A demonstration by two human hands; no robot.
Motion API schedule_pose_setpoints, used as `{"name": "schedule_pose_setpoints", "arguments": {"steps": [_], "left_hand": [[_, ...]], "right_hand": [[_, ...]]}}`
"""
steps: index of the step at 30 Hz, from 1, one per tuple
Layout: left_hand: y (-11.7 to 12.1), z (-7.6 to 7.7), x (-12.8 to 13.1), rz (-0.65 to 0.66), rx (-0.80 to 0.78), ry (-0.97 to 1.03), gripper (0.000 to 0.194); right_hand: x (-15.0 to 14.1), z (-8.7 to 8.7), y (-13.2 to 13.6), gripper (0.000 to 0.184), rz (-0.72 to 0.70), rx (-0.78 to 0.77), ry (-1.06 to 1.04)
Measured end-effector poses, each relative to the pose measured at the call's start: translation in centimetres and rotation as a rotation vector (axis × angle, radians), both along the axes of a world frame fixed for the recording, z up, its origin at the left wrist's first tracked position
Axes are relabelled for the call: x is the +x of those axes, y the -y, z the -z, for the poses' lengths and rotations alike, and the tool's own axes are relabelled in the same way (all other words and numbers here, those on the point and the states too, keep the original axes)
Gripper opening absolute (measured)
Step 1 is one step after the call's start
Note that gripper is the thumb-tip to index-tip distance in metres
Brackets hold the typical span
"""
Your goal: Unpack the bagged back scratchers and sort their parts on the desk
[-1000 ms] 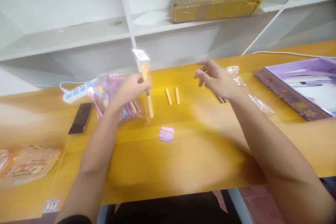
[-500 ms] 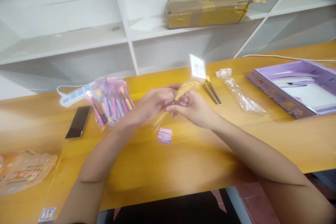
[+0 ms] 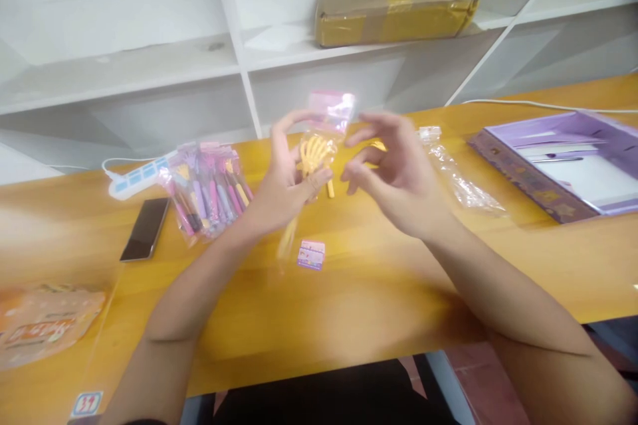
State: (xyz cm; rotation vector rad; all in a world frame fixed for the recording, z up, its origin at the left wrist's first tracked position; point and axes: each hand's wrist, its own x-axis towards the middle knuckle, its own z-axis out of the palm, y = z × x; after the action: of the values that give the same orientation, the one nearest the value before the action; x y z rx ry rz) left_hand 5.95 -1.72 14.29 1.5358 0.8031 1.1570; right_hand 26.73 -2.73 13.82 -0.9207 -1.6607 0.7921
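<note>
My left hand (image 3: 286, 182) grips a clear plastic bag with a pink top (image 3: 331, 106), held upright above the table. Inside it shows a yellow hand-shaped back scratcher (image 3: 315, 154), its lower part hidden by my fingers. The bag's long lower end slants down below my palm. My right hand (image 3: 393, 172) is just to the right, apart from the bag, with its fingers loosely curled and spread. Between and behind its fingers a bit of yellow shows, mostly hidden. A small pink and purple card (image 3: 312, 255) lies on the table below the hands.
Several bagged colourful scratchers (image 3: 209, 192) lie left, beside a white power strip (image 3: 142, 178) and a phone (image 3: 145, 229). To the right are an empty-looking clear bag (image 3: 461, 179) and a purple box (image 3: 541, 182). A taped parcel (image 3: 399, 13) sits on the shelf behind.
My right hand has let go of the bagged scratcher and moved right, fingers opening. The bag has turned upright in my left hand; its pink top replaces the white card face seen before.
</note>
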Motion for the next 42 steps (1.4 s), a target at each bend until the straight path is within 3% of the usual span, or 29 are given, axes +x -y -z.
{"name": "schedule_pose_setpoints", "arguments": {"steps": [4, 7, 11, 15, 24, 31, 35, 42], "left_hand": [[0.9, -0.1, 0.0, 0.075, 0.03, -0.142, 0.067], [1.5, 0.1, 0.3, 0.109, 0.03, -0.176, 0.065], [2.0, -0.1, 0.4, 0.109, 0.027, -0.152, 0.069], [2.2, -0.6, 0.3, 0.148, 0.033, -0.135, 0.061], [2.3, -1.3, 0.3, 0.075, 0.105, -0.172, 0.062], [2.2, -1.4, -0.3, 0.079, 0.179, -0.243, 0.057], [2.3, -1.7, -0.4, 0.117, 0.179, -0.379, 0.047], [1.6, -2.8, -1.8, 0.007, 0.208, -0.525, 0.032]], "right_hand": [[2.3, -1.4, 0.7, 0.05, 0.289, 0.317, 0.204], [3.3, -2.0, 0.5, 0.039, 0.341, 0.452, 0.405], [3.6, -2.3, 0.4, 0.039, 0.211, 0.368, 0.344], [3.2, -2.6, 1.0, 0.027, 0.098, 0.276, 0.27], [3.6, -2.8, 0.6, 0.007, 0.131, 0.242, 0.215], [4.1, -2.8, -0.8, 0.027, -0.008, 0.028, 0.182], [3.7, -2.4, -1.3, 0.033, -0.065, -0.022, 0.111], [4.7, -1.9, -3.0, 0.038, 0.035, -0.037, -0.037]]}}
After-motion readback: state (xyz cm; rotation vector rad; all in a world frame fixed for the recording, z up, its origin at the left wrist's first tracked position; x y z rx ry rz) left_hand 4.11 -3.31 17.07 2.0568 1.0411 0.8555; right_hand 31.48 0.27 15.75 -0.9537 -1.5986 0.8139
